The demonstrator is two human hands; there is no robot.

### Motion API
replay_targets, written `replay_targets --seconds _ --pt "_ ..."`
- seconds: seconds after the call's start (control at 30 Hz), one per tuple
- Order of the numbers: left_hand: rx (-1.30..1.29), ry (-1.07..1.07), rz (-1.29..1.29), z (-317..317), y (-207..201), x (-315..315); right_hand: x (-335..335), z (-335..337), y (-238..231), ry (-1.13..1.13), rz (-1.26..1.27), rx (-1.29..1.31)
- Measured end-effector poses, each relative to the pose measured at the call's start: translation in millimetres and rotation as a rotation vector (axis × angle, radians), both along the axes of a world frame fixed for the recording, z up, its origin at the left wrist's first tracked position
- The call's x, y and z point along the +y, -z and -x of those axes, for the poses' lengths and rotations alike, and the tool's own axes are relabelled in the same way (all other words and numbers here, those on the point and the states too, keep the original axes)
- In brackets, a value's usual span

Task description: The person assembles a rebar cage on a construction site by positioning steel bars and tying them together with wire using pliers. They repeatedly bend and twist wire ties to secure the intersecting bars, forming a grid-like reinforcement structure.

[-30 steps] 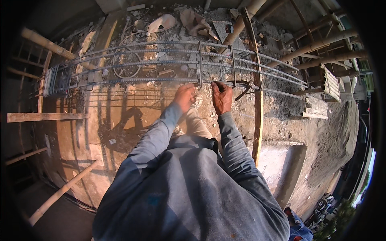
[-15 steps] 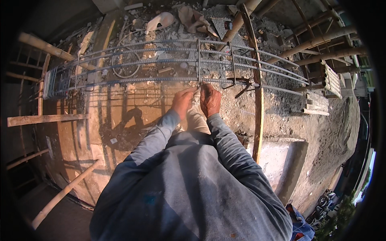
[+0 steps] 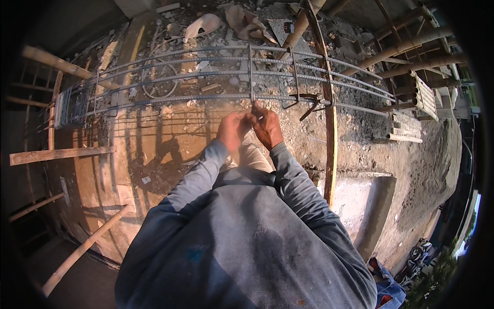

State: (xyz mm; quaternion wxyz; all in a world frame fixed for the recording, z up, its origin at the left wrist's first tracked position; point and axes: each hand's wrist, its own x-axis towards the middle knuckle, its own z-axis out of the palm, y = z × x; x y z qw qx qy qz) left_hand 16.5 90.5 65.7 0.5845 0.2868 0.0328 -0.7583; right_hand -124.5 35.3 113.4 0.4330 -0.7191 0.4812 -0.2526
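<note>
Grey ribbed steel makes the rebar cage, which lies across the view in front of the person; its nearest longitudinal bar (image 3: 200,98) passes just beyond both hands. The right hand (image 3: 267,127) has come leftward from its earlier place along this bar, and now it meets the left hand (image 3: 232,130) just below the lower end of a stirrup (image 3: 250,72). For the work, this seems to mean that both hands share one small spot at this crossing. The fingers of both hands are bent inward and the fingertips are close together, but whether they grip something thin I cannot tell, because the fingers cover it.

The dark pincers (image 3: 310,108) stay on the nearest bar at the right, near a second stirrup (image 3: 295,77), and no hand touches them. Farther right, a long wooden plank (image 3: 331,154) crosses the cage and could hinder sideways movement of the right arm. At the far left end, many stirrups (image 3: 64,108) stand bunched together. Beyond the cage lies broken rubble (image 3: 206,66), and a bamboo pole (image 3: 87,247) slants at the lower left.
</note>
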Motion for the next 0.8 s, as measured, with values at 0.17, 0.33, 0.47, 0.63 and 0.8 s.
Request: replay_targets --seconds 0.17,0.33,0.47,0.63,0.8 --pt "-0.074 -0.117 -0.065 12.9 -9.0 -13.8 -8.8 5.4 -3.3 -0.107 0.268 0.212" --pt "-0.663 -0.064 -0.047 15.4 9.7 -25.3 -52.6 27.7 -14.5 -0.505 0.019 0.343" --pt "-0.938 -0.026 0.047 7.9 15.1 -32.2 -63.6 43.3 -19.6 -0.397 -0.491 0.046" --pt "-1.187 0.010 -0.050 3.7 2.7 -40.1 -70.6 53.5 -16.8 -0.252 -0.767 -0.272" --pt "-1.359 -0.033 -0.031 4.0 -7.7 -37.5 -74.6 59.3 27.3 -0.296 -0.068 0.088"
